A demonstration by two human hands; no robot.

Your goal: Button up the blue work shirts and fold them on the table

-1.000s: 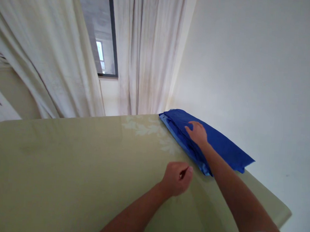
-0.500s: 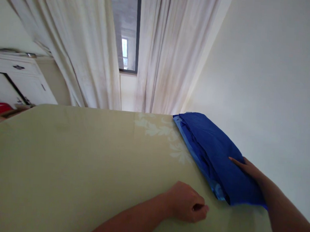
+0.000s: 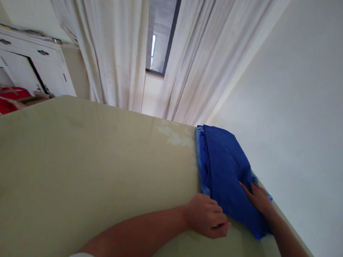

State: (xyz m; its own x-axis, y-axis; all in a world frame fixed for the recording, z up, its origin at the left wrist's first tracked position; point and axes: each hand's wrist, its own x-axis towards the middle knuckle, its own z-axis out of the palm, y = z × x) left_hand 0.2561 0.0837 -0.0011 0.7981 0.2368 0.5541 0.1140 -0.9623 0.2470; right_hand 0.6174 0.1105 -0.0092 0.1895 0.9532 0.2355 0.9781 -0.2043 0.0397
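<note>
A folded blue cloth (image 3: pixel 223 166) lies at the right edge of a pale yellow-green bed surface (image 3: pixel 99 166), beside the white wall. My right hand (image 3: pixel 257 197) rests flat on the near end of the cloth, fingers stretched out. My left hand (image 3: pixel 206 220) is curled into a loose fist at the cloth's near left edge, touching or pinching it; what its fingers hold is hidden.
White curtains (image 3: pixel 118 44) hang behind the bed around a dark window (image 3: pixel 161 31). A white cabinet (image 3: pixel 27 65) stands at the far left with red items (image 3: pixel 4 99) below it. The white wall (image 3: pixel 306 113) runs along the right side.
The view swung left and tilted. My right hand slid from the cloth's far part to its near end. My left hand moved right until it reached the cloth's edge.
</note>
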